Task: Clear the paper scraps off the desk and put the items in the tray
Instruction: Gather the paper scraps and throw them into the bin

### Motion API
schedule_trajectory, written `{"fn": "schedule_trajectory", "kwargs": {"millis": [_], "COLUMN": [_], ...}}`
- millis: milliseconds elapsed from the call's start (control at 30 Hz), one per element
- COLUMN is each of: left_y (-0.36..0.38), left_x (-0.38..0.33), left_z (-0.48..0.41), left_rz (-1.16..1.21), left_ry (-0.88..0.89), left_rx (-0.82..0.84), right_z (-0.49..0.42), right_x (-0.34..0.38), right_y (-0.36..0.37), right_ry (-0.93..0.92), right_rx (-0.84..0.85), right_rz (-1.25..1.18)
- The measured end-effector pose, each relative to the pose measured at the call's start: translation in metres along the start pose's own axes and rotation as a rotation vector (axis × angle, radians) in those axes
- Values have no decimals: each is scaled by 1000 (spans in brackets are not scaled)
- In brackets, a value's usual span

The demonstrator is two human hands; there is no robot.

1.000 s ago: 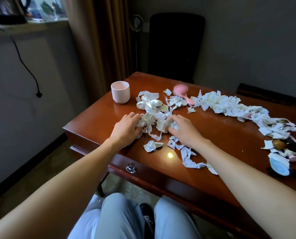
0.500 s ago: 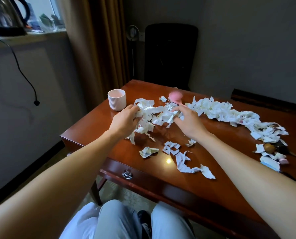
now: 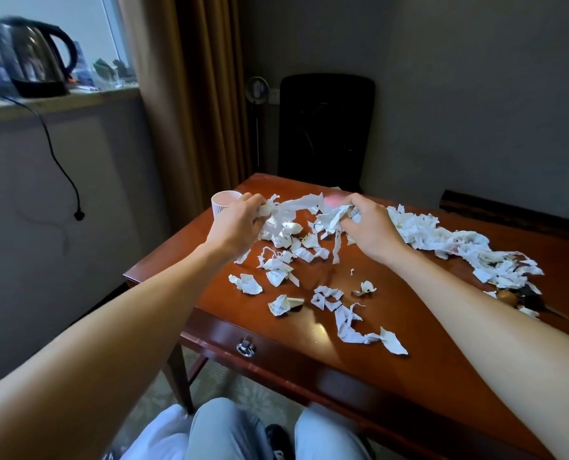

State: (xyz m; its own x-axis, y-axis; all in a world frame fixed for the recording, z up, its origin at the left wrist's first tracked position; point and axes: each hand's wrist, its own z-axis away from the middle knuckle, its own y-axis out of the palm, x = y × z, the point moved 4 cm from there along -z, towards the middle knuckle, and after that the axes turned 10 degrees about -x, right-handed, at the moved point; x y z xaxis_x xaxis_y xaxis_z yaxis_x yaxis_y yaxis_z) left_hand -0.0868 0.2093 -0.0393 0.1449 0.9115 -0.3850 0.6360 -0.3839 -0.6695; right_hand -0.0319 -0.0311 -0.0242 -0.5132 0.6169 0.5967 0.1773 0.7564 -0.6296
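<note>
Clutching bunches of paper scraps (image 3: 296, 224), fingers (image 3: 260, 210) of left hand (image 3: 235, 224) and right hand (image 3: 371, 227) curled tight, raised above the bench (image 3: 425, 360). More scraps strewn beneath and rightward; pink cup (image 3: 221, 202) just behind left hand.

A cup (image 3: 225, 202) stands just left of the left hand (image 3: 240, 224); paper scraps (image 3: 442, 240) trail right of the right hand (image 3: 371, 229).

Glossy reddish wood desk (image 3: 425, 343), crumpled matt paper scraps (image 3: 419, 227), ribbed cup (image 3: 221, 204), shiny metal kettle (image 3: 34, 54)
</note>
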Motion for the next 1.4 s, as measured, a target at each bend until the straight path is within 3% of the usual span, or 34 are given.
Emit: {"fn": "schedule_trajectory", "kwargs": {"millis": [800, 1400], "left_y": [-125, -227], "left_x": [56, 158], "left_z": [43, 167], "left_rz": [-154, -277], "left_ry": [-125, -379], "left_rx": [-153, -198], "right_z": [10, 84], "right_x": [127, 244], "right_y": [60, 179], "right_ry": [-206, -331], "right_rx": [27, 269], "right_rz": [-33, -251]}}
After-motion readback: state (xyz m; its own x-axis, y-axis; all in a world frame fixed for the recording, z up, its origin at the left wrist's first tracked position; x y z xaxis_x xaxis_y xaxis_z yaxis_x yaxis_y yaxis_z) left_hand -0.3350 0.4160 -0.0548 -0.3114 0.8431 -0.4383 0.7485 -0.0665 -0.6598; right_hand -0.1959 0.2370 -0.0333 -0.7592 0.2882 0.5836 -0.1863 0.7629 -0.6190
